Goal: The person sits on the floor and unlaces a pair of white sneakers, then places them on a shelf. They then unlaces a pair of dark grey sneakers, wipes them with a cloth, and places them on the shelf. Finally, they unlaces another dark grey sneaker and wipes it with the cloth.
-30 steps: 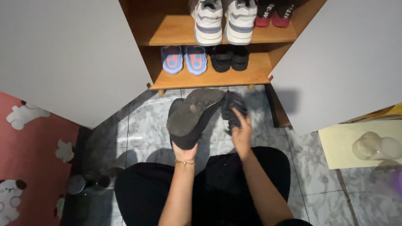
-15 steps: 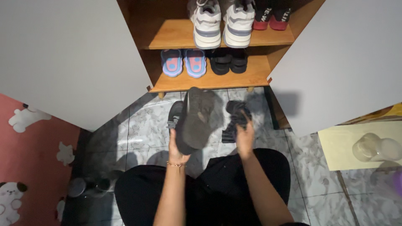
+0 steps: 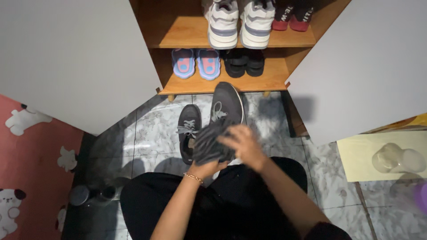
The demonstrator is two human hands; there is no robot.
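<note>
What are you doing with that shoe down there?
A person sits on the floor by an open shoe cabinet. The left hand holds up a dark grey shoe, and the right hand presses a dark cloth on it. Its matching shoe lies on the tiles beside it.

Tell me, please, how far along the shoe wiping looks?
Done: cannot tell; pairs sit on the shelves. In hand: the left hand holds a grey shoe, the right hand presses a dark cloth on it. Left: probably its mate on the floor.
</note>
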